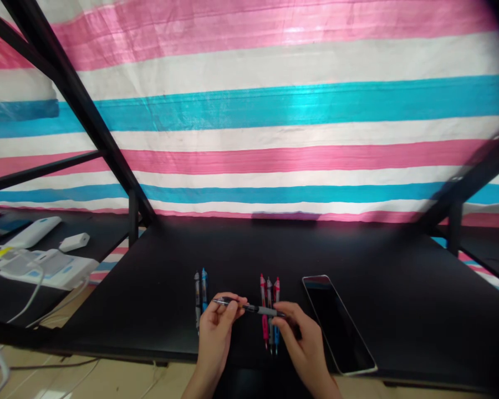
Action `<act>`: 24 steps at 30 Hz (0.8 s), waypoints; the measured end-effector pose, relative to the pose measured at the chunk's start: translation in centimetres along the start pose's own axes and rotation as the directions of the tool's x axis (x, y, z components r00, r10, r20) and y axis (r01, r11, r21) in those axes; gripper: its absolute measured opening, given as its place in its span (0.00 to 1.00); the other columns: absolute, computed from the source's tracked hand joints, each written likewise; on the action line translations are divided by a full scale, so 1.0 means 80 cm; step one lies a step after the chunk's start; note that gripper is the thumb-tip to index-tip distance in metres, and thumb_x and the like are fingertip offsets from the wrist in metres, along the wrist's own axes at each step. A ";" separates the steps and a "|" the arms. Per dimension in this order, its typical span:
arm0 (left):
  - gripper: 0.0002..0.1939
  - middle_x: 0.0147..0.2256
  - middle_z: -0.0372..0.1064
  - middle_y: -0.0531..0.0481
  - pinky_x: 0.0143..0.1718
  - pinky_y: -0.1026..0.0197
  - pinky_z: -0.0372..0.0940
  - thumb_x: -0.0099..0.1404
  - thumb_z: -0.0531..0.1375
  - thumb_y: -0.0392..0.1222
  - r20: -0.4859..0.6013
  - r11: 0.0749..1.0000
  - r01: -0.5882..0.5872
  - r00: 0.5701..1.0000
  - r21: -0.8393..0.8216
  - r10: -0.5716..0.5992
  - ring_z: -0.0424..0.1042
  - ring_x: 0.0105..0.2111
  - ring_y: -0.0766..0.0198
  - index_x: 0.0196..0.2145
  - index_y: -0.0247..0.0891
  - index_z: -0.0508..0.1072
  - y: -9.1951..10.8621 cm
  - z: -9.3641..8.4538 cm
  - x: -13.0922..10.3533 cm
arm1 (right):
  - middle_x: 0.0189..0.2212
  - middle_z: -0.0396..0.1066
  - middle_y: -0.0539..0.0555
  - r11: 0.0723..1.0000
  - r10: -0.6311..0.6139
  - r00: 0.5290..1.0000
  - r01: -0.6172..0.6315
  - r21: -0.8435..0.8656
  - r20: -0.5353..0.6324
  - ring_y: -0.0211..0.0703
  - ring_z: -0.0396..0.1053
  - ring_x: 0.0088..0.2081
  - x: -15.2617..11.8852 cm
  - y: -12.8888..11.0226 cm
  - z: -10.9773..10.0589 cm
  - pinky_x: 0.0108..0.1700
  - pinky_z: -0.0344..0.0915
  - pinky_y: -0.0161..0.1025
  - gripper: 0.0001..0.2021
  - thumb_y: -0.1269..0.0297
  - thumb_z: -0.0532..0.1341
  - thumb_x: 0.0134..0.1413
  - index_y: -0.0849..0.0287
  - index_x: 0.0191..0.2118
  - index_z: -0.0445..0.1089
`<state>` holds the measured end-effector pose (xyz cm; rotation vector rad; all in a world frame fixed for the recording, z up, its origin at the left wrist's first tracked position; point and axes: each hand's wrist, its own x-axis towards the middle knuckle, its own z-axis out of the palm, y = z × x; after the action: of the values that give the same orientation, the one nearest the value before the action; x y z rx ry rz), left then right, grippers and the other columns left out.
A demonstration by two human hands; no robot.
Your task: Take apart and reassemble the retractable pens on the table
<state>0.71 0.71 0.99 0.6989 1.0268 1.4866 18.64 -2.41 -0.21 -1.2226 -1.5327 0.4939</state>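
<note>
A black pen with a grey grip (263, 310) is held level above the table between my two hands. My left hand (218, 330) pinches its clear left end between thumb and fingers, and my right hand (303, 335) grips its right end. Partly behind my left hand lie a black pen (197, 296) and a blue pen (204, 285), side by side. Under the held pen are three more in a row: a red one (265, 330), a black-and-grey one (270, 335) and one with a red top and blue grip (276, 335).
A smartphone (339, 327) with a dark screen lies right of my right hand on the black table (149, 310). Black metal frame bars (77, 100) rise at both sides before a striped sheet (274, 105). At left, a power strip (66, 271) and cables occupy another surface.
</note>
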 end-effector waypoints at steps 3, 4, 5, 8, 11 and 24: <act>0.16 0.32 0.78 0.47 0.38 0.60 0.74 0.51 0.75 0.49 -0.004 1.000 -0.003 1.000 0.004 0.003 0.79 0.36 0.56 0.32 0.36 0.80 0.003 0.002 -0.001 | 0.28 0.77 0.50 1.000 0.020 0.999 -0.020 -0.002 -0.051 0.40 0.72 0.23 0.000 -0.001 0.000 0.27 0.68 0.32 0.07 0.63 0.62 0.64 0.58 0.45 0.73; 0.16 0.32 0.78 0.46 0.38 0.60 0.74 0.51 0.75 0.49 -0.004 1.000 -0.001 1.000 0.006 0.001 0.79 0.36 0.56 0.32 0.36 0.80 0.004 0.003 -0.001 | 0.26 0.76 0.50 1.000 0.018 0.999 -0.019 -0.012 -0.044 0.39 0.71 0.22 0.000 -0.001 0.000 0.26 0.67 0.32 0.05 0.63 0.61 0.64 0.57 0.42 0.73; 0.17 0.32 0.78 0.46 0.38 0.60 0.74 0.50 0.75 0.49 -0.003 1.000 0.003 1.000 0.007 -0.003 0.79 0.36 0.56 0.32 0.36 0.79 0.004 0.003 -0.001 | 0.25 0.74 0.49 1.000 0.012 1.000 -0.013 -0.022 -0.025 0.39 0.70 0.22 0.000 -0.001 0.000 0.26 0.66 0.32 0.06 0.64 0.60 0.65 0.57 0.38 0.73; 0.17 0.32 0.78 0.47 0.37 0.61 0.73 0.50 0.75 0.49 -0.005 1.000 0.013 1.000 0.003 -0.013 0.79 0.35 0.57 0.32 0.35 0.79 0.005 0.003 -0.001 | 0.26 0.74 0.50 1.000 -0.001 0.999 0.002 -0.022 0.033 0.40 0.70 0.24 0.000 0.000 -0.001 0.27 0.66 0.33 0.08 0.63 0.58 0.67 0.56 0.37 0.73; 0.17 0.32 0.78 0.47 0.37 0.62 0.73 0.50 0.76 0.50 -0.002 1.000 0.018 1.000 -0.010 -0.018 0.79 0.35 0.59 0.32 0.36 0.80 0.004 0.001 -0.001 | 0.32 0.77 0.52 1.000 -0.003 1.000 0.003 -0.005 0.001 0.40 0.71 0.25 -0.002 0.001 0.001 0.29 0.68 0.33 0.08 0.63 0.60 0.66 0.57 0.47 0.72; 0.16 0.32 0.78 0.45 0.38 0.60 0.72 0.54 0.74 0.50 0.100 1.000 0.009 0.995 0.021 -0.011 0.78 0.36 0.56 0.33 0.36 0.79 0.003 -0.001 -0.003 | 0.21 0.61 0.47 0.993 -0.066 0.997 0.069 -0.094 0.032 0.38 0.63 0.23 0.002 -0.001 0.003 0.27 0.56 0.34 0.20 0.67 0.50 0.71 0.56 0.23 0.59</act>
<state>0.60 0.43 1.16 0.7738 0.9688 1.4196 18.42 -2.19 -0.17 -1.2367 -1.6326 0.3993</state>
